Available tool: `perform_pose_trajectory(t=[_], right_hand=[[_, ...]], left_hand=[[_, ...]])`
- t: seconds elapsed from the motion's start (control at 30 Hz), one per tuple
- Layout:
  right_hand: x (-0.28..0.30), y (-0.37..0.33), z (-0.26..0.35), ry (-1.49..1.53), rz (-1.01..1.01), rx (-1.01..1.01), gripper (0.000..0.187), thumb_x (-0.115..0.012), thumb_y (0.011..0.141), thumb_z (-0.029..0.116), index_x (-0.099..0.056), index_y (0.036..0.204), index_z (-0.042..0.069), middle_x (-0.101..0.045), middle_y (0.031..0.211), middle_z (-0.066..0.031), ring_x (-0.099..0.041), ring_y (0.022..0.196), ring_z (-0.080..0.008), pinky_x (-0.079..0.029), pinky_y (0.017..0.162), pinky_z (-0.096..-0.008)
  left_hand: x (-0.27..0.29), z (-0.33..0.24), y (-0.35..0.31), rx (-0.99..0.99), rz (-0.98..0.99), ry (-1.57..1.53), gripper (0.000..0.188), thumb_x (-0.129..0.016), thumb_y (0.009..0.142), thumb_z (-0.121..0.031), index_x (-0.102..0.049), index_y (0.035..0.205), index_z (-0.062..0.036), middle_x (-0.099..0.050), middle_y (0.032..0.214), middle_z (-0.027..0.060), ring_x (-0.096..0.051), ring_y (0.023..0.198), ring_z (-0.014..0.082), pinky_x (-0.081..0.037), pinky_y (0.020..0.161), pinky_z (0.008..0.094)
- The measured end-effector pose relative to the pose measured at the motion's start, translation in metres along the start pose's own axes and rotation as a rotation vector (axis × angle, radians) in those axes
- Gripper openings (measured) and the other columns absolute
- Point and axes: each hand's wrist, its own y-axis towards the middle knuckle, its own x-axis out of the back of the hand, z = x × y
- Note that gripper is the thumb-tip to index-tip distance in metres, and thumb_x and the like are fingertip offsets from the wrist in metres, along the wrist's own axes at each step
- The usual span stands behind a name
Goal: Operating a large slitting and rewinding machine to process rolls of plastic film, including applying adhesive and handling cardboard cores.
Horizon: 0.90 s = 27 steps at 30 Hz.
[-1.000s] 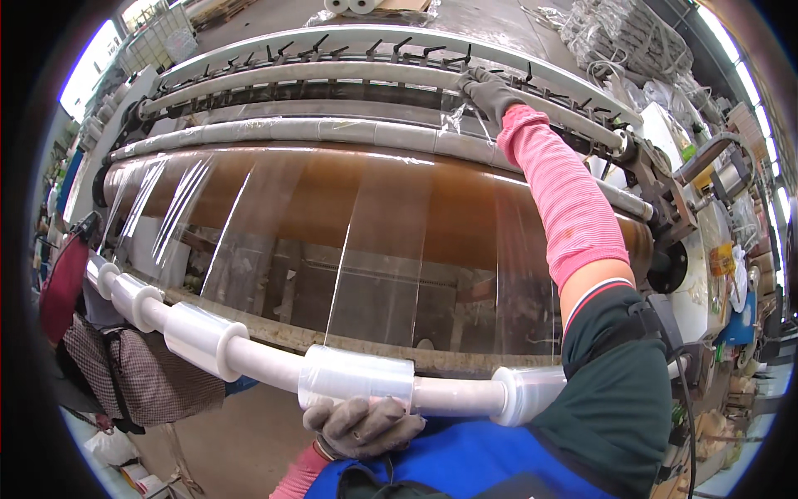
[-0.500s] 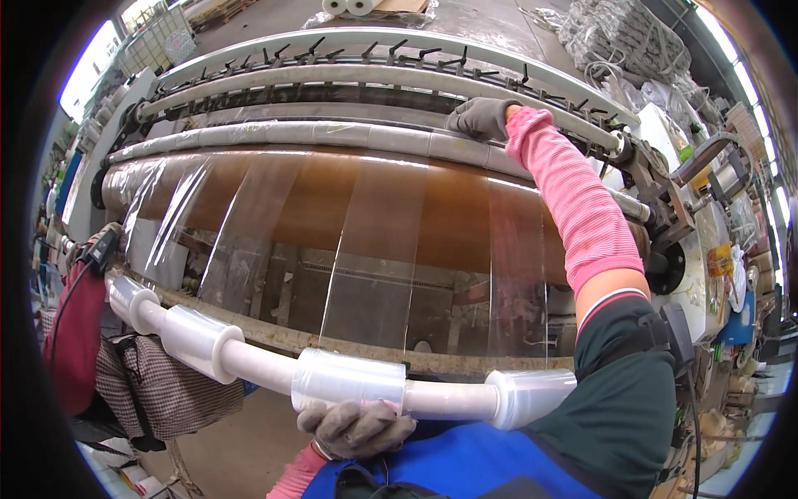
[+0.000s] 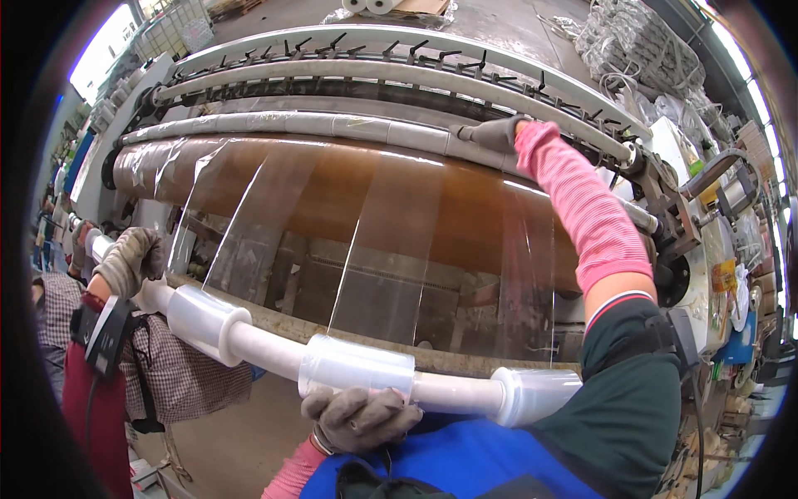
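Observation:
My left hand (image 3: 362, 420), in a grey work glove, curls its fingers against the near underside of a clear plastic film roll (image 3: 356, 366). The roll sits on a long pale core tube (image 3: 453, 394) with other film rolls beside it. My right hand (image 3: 490, 133), also gloved, stretches across the machine. Its fingers lie flat along a grey-wrapped roller (image 3: 366, 126), pointing left. Strips of clear film (image 3: 386, 249) run from the large brown roller (image 3: 332, 187) down toward the film rolls.
At the left, a co-worker's gloved hand (image 3: 133, 258) is over the tube's far left part. A bar with several black levers (image 3: 416, 50) spans the machine's back. Bundled plastic (image 3: 640, 50) lies beyond it on the right. Machine brackets (image 3: 665, 204) stand at the right end.
The co-worker's hand and arm have come inward over the left end of the tube, hiding the leftmost roll. My right hand has flattened on the roller; my left stays at its roll.

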Motion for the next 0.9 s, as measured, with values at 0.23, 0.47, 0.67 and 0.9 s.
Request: perform_pose_trajectory(t=[0.23, 0.47, 0.67, 0.9], right_hand=[[-0.036, -0.139, 0.111, -0.334, -0.073, -0.148, 0.086, -0.036, 0.083, 0.072, -0.038, 0.139, 0.006, -0.042, 0.138, -0.0177, -0.042, 0.124, -0.0296, -0.035, 0.101, -0.0425], [-0.054, -0.137, 0.084, -0.537, -0.305, -0.001, 0.079, -0.024, 0.090, 0.065, -0.044, 0.134, 0.003, -0.046, 0.135, -0.0200, -0.040, 0.129, -0.0295, -0.027, 0.108, -0.0329], [-0.122, -0.231, 0.187, -0.868, -0.624, 0.238, 0.048, -0.056, 0.086, 0.040, -0.059, 0.117, 0.003, -0.063, 0.106, -0.0212, -0.062, 0.098, -0.0314, -0.048, 0.087, -0.0369], [-0.326, -0.366, 0.279, 0.315, 0.138, 0.480, 0.030, -0.057, 0.091, 0.012, -0.055, 0.118, 0.002, -0.063, 0.090, -0.0021, -0.058, 0.075, -0.0066, -0.048, 0.066, -0.0216]], left_hand=[[0.047, 0.012, 0.025, 0.089, 0.200, -0.115, 0.030, -0.041, 0.094, -0.042, -0.064, 0.103, -0.0249, -0.059, 0.107, -0.0047, -0.047, 0.107, 0.0161, -0.036, 0.094, 0.0382], [0.097, 0.044, 0.043, 0.245, 0.096, -0.506, 0.042, -0.037, 0.096, -0.036, -0.065, 0.103, -0.0054, -0.062, 0.106, 0.0077, -0.060, 0.093, 0.0268, -0.044, 0.086, 0.0396], [0.103, 0.066, 0.042, 0.852, -0.049, -1.263, 0.063, -0.017, 0.100, -0.042, -0.047, 0.124, 0.0078, -0.056, 0.119, 0.0172, -0.051, 0.113, 0.0244, -0.035, 0.101, 0.0349], [0.077, 0.121, 0.047, 0.786, -0.209, -1.528, 0.056, -0.022, 0.101, -0.038, -0.040, 0.133, 0.0044, -0.045, 0.134, 0.0142, -0.043, 0.121, 0.0214, -0.031, 0.105, 0.0337]])
